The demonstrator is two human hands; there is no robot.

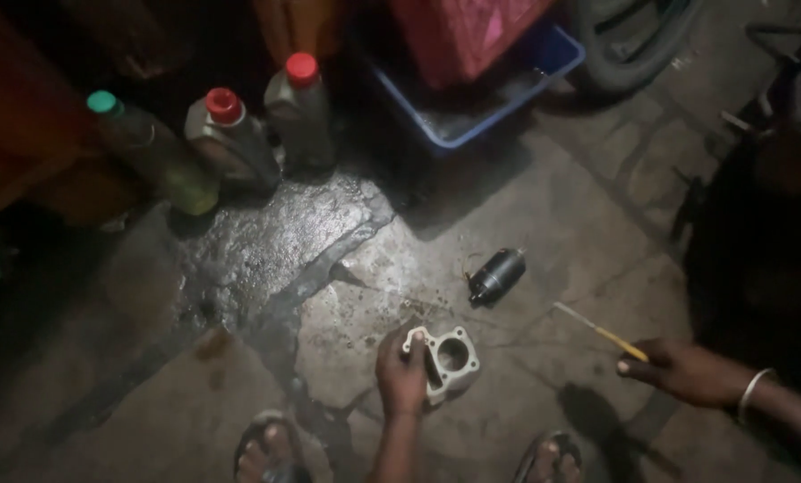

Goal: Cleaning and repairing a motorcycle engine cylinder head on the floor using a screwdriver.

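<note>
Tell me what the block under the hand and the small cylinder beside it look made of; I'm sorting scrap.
Block: probably cast metal, maybe aluminium, going by its pale matte grey, thick walls and round bore. Cylinder: seemingly metal, dark with a glossy finish that catches a highlight; paint or plastic can't be excluded in this dim light.

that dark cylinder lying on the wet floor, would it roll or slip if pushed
The dark cylinder lies on its side, so it would probably roll. The stone floor looks wet or oily, so it may be slippery. It looks metallic, likely heavy for its size.
</note>
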